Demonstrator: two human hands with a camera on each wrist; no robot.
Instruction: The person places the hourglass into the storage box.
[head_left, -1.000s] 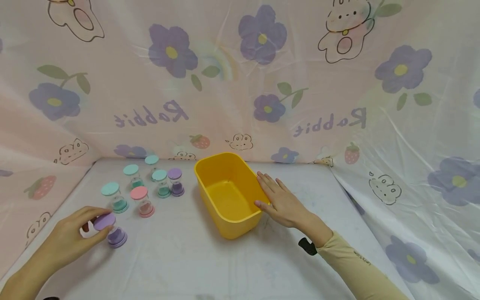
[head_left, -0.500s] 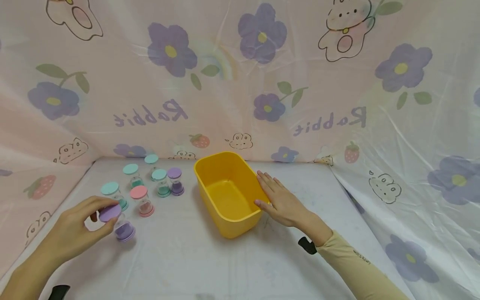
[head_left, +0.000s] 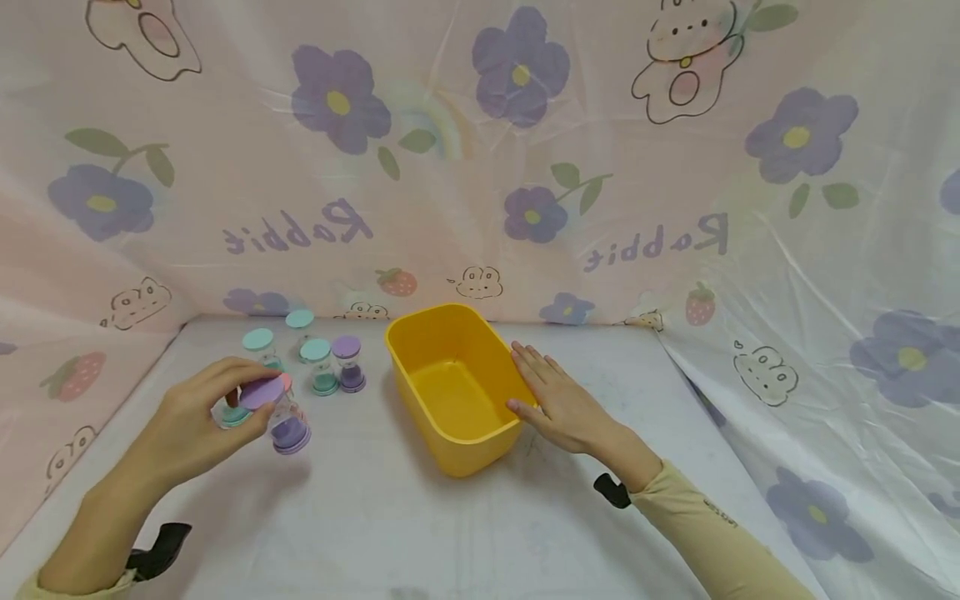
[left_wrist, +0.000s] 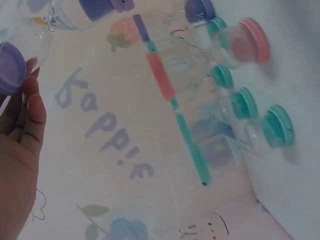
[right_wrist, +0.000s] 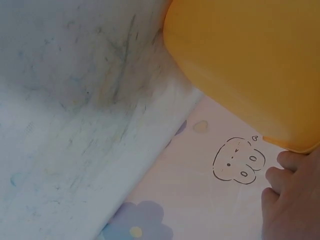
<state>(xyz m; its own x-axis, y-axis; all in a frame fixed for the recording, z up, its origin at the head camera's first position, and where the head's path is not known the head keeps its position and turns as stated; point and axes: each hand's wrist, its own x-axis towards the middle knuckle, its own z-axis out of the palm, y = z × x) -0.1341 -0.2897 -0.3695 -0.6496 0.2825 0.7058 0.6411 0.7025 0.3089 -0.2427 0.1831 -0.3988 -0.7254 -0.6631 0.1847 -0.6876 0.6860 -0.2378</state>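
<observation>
Grip: your left hand (head_left: pixel 198 421) pinches the purple timer (head_left: pixel 279 415), lifted, left of the bin (head_left: pixel 452 385).
Right hand (head_left: pixel 564 404): flat against the bin's right wall.
Progress: bin empty; other timers (head_left: pixel 324 367) wait at the table's (head_left: pixel 390 517) back-left corner.

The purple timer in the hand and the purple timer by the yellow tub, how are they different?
The held purple timer is tilted, gripped by the left hand; the other purple timer stands upright on the table, untouched. The held one is nearer the camera; the other is beside the yellow tub. Both have purple caps and sand.
</observation>
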